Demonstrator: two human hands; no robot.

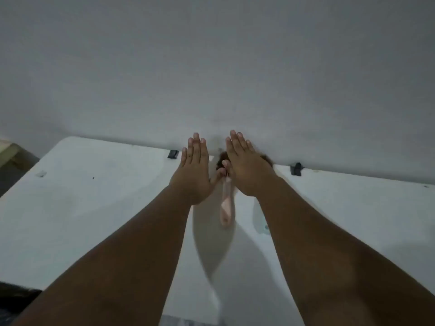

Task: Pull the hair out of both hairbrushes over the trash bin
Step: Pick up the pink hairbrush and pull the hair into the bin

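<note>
Both my hands are stretched out flat over the far part of the white table [94,196], palms down, fingers straight. My left hand [194,168] holds nothing. My right hand [244,168] hovers over a pink hairbrush [226,208] whose handle points toward me; its head, with dark brown hair [221,161] in it, is mostly hidden under that hand. More dark hair [267,158] shows at the right edge of my right hand; I cannot tell whether it belongs to a second brush. No trash bin is in view.
The table stands against a plain grey-white wall [211,67]. Two dark clips [173,154] [296,169] sit at its far edge. A small clear object [261,220] lies beside my right forearm. Dark floor shows at the left.
</note>
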